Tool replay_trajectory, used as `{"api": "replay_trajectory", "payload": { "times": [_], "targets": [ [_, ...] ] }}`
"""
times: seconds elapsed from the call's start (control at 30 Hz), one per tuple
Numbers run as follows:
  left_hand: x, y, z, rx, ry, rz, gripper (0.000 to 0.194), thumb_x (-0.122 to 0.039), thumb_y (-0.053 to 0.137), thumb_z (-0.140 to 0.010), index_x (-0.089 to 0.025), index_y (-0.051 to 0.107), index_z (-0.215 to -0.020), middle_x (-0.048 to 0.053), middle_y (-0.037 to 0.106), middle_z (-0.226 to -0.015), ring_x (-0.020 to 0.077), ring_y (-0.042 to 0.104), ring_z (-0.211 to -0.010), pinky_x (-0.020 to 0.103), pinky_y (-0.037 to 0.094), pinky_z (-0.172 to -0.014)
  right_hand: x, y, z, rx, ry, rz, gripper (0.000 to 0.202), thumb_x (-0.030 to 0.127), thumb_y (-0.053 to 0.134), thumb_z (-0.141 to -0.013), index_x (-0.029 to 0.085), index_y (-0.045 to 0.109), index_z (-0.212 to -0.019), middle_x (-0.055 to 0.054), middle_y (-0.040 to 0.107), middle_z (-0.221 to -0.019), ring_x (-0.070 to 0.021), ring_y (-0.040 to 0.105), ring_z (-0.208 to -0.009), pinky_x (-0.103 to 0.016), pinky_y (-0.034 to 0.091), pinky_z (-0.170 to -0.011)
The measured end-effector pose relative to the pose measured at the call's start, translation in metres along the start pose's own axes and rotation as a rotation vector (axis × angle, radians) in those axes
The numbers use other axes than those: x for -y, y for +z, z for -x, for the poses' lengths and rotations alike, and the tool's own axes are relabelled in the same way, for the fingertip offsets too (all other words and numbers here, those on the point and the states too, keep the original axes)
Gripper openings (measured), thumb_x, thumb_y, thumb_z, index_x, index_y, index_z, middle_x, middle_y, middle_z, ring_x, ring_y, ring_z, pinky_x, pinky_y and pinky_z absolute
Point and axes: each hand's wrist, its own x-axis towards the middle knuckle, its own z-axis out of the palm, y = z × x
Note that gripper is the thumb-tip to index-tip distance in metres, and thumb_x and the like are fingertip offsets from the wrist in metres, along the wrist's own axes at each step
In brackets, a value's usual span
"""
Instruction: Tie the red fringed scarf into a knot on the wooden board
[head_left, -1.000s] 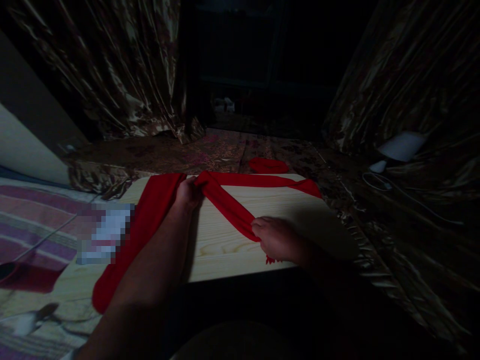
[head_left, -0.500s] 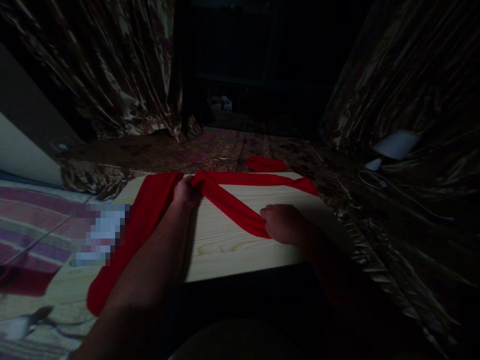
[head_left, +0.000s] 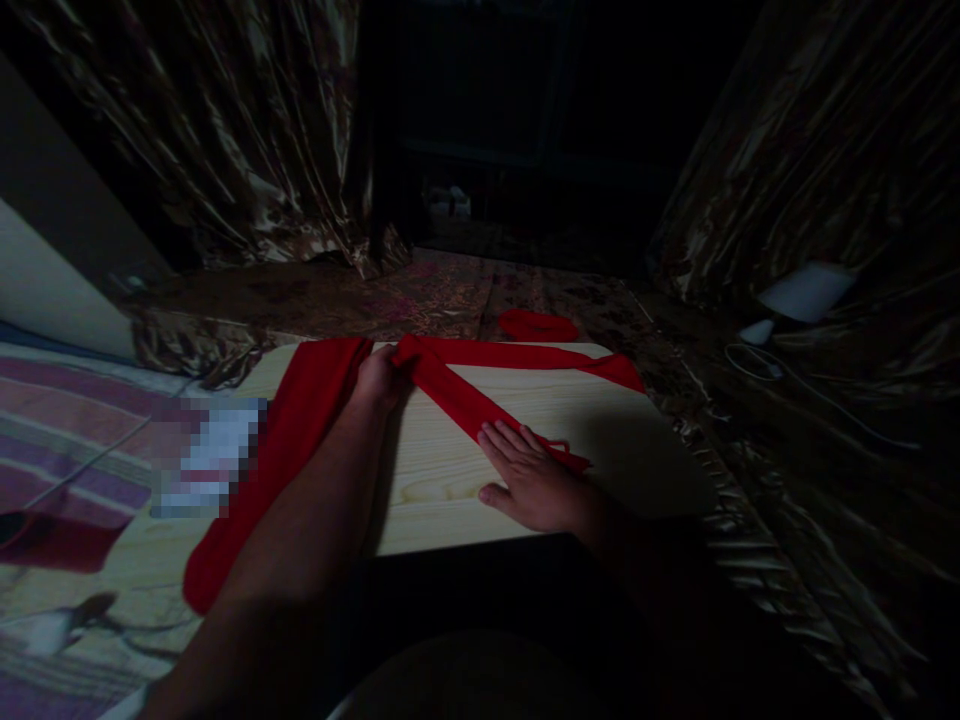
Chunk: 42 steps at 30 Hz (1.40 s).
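Note:
A long piece of red cloth (head_left: pixel 319 395) lies on a pale wooden table (head_left: pixel 442 490). Its wide part runs down the left side. From the far edge, one narrow strip stretches to the right and another slants toward me. My left hand (head_left: pixel 379 378) is closed on the cloth at the far edge, where the strips meet; its fingertips are partly hidden. My right hand (head_left: pixel 525 475) lies flat, fingers stretched out, on the slanting strip near its end. A thin red loop shows just beyond that hand.
Another red cloth piece (head_left: pixel 538 325) lies past the table's far edge. A blurred-out flat item (head_left: pixel 217 455) sits at the table's left. Striped bedding (head_left: pixel 67 430) is on the left, a white lamp (head_left: pixel 806 292) with a cord on the right, and curtains (head_left: pixel 292 130) behind.
My right hand has let go of the strip's end and now rests flat on it, slightly nearer and to the left. The strip lies straighter. My left hand stays at the far edge.

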Motion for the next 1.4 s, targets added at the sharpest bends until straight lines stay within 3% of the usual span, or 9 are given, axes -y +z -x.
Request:
{"api": "replay_trajectory", "payload": {
  "times": [0.17, 0.27, 0.43, 0.57, 0.77, 0.93, 1.07, 1.27, 1.4],
  "targets": [
    [0.003, -0.001, -0.001, -0.128, 0.133, -0.295, 0.021, -0.013, 0.063, -0.075, -0.019, 0.063, -0.095, 0.009, 0.070, -0.094, 0.0265, 0.070, -0.098, 0.041, 0.061, -0.085, 0.003, -0.011, 0.009, 0.069, 0.001, -0.034, 0.088, 0.066, 0.038, -0.097, 0.012, 0.015, -0.162, -0.012, 0.009, -0.168, -0.0288, 0.004, -0.156, -0.049, 0.005, -0.125],
    [0.003, -0.006, 0.008, -0.233, 0.424, -0.767, 0.034, -0.014, 0.068, -0.071, -0.020, 0.064, -0.104, 0.013, 0.067, -0.117, 0.0326, 0.057, -0.124, 0.048, 0.045, -0.109, 0.004, -0.020, 0.009, 0.084, -0.006, -0.045, 0.087, 0.064, 0.042, -0.097, 0.012, 0.018, -0.162, -0.013, 0.011, -0.167, -0.0298, 0.008, -0.155, -0.049, 0.009, -0.125],
    [0.004, -0.011, 0.015, 0.108, 0.782, -1.312, 0.029, -0.017, 0.064, -0.076, -0.020, 0.070, -0.104, 0.016, 0.059, -0.137, 0.0352, 0.042, -0.139, 0.050, 0.027, -0.120, 0.006, -0.034, 0.002, -0.015, 0.000, -0.012, 0.071, 0.056, 0.053, -0.095, 0.014, 0.043, -0.152, -0.016, 0.038, -0.159, -0.0312, 0.036, -0.146, -0.045, 0.027, -0.119],
    [0.008, -0.010, 0.011, 0.258, 0.643, -1.646, 0.038, -0.029, 0.050, -0.092, -0.023, 0.066, -0.126, 0.015, 0.053, -0.147, 0.0361, 0.033, -0.145, 0.063, 0.021, -0.117, 0.009, -0.047, -0.018, -0.141, 0.027, -0.032, 0.050, 0.048, 0.046, -0.101, 0.018, 0.057, -0.139, -0.013, 0.059, -0.142, -0.0257, 0.054, -0.131, -0.038, 0.038, -0.111],
    [0.014, -0.007, 0.010, 0.248, 0.460, -1.884, 0.063, -0.049, 0.039, -0.097, -0.026, 0.039, -0.156, 0.014, 0.028, -0.164, 0.0404, 0.015, -0.152, 0.068, 0.015, -0.116, -0.001, -0.032, -0.052, 0.005, -0.038, 0.003, 0.070, 0.059, 0.039, -0.100, 0.021, 0.032, -0.159, -0.012, 0.020, -0.167, -0.0295, 0.012, -0.155, -0.051, 0.016, -0.122],
    [0.018, -0.003, 0.006, 0.211, 0.383, -1.923, 0.076, -0.064, 0.039, -0.092, -0.030, 0.031, -0.159, 0.010, 0.020, -0.167, 0.0437, 0.008, -0.153, 0.067, 0.010, -0.117, -0.015, -0.010, -0.049, 0.033, -0.024, 0.020, 0.077, 0.064, 0.034, -0.100, 0.023, 0.017, -0.162, -0.011, 0.010, -0.168, -0.0284, 0.003, -0.156, -0.053, 0.008, -0.123],
    [0.019, -0.004, 0.003, 0.202, 0.413, -1.926, 0.077, -0.067, 0.036, -0.091, -0.031, 0.033, -0.158, 0.011, 0.024, -0.166, 0.0432, 0.012, -0.152, 0.067, 0.011, -0.116, -0.020, -0.020, -0.044, 0.043, -0.049, 0.002, 0.073, 0.061, 0.033, -0.101, 0.019, 0.027, -0.160, -0.012, 0.018, -0.167, -0.0268, 0.012, -0.155, -0.048, 0.015, -0.123],
    [0.021, -0.008, 0.001, 0.226, 0.412, -1.922, 0.085, -0.071, 0.042, -0.087, -0.029, 0.029, -0.160, 0.012, 0.019, -0.167, 0.0434, 0.007, -0.153, 0.067, 0.008, -0.117, -0.028, -0.048, -0.081, -0.063, 0.026, -0.030, 0.048, 0.044, 0.046, -0.101, 0.023, 0.057, -0.143, -0.010, 0.060, -0.143, -0.0234, 0.054, -0.132, -0.037, 0.036, -0.112],
    [0.021, -0.010, 0.001, 0.251, 0.400, -1.932, 0.085, -0.075, 0.042, -0.085, -0.034, 0.030, -0.158, 0.010, 0.018, -0.168, 0.0450, 0.004, -0.153, 0.068, 0.006, -0.116, -0.029, -0.040, -0.113, -0.177, 0.027, -0.016, 0.053, 0.039, 0.046, -0.100, 0.017, 0.049, -0.148, -0.011, 0.046, -0.155, -0.0220, 0.042, -0.142, -0.035, 0.030, -0.118]
  ]
}}
